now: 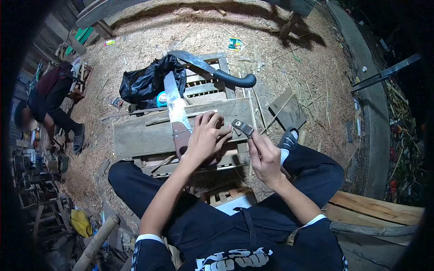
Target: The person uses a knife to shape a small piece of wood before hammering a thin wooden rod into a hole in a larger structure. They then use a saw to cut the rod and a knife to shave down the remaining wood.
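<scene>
My right hand [264, 158] is closed around what looks like a hammer [244, 128], its dark metal head showing above my fingers. Its handle is mostly hidden in my grip. Just to the left, my left hand [205, 137] is curled over a wooden board [142, 134], thumb and fingers drawn together; whatever they pinch is too small to make out. Beside that hand lies a handsaw [176, 106] with a brown handle, its blade pointing away from me. Farther off, a machete [233, 79] with a black handle rests across a slatted wooden crate [205, 89].
A black plastic bag [140, 83] and a round blue tape [162, 99] sit left of the saw blade. Sawdust and thin sticks cover the ground [307, 90]. Another person [54, 92] bends down at the far left. Planks [375, 207] lie at my right.
</scene>
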A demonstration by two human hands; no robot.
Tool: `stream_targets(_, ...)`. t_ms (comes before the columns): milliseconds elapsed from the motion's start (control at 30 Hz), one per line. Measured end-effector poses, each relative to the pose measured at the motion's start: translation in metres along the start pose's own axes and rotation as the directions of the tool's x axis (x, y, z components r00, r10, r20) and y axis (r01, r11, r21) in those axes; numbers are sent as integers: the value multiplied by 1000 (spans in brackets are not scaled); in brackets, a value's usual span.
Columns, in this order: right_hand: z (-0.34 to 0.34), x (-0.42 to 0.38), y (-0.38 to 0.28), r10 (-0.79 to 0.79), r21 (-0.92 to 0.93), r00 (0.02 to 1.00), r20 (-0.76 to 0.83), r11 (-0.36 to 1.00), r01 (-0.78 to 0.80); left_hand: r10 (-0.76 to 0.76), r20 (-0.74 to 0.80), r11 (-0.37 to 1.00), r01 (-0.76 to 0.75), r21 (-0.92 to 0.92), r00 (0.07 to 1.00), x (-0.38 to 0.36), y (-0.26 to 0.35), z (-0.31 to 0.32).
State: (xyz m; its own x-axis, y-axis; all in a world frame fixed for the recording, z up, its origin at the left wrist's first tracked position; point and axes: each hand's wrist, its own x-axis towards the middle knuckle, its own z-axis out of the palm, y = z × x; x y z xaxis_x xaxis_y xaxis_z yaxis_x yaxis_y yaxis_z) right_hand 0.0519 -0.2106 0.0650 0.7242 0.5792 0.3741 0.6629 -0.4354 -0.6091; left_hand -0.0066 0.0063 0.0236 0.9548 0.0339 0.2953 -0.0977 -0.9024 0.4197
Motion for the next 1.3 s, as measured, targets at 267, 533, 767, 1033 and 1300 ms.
stream_targets(267,-1,0,0,25,48,999,21,999,-26,15,-20,1000,-14,9,1000,1,-1,0)
stream_targets(533,2,0,4,16,51,1000,20,999,-17,2,4,1000,-2,16,1000,0,-1,0)
stream_targets(767,-2,2,-1,18,73,999,48,997,-21,16,-20,999,-15,36,1000,1,0,0)
stream_targets(1033,-4,1,-1,30,61,997,65,998,-34,20,-18,999,-20,26,1000,1,-1,0)
stream_targets(1300,-4,2,1,26,47,998,50,998,-28,15,-21,1000,-14,23,1000,2,1,-2)
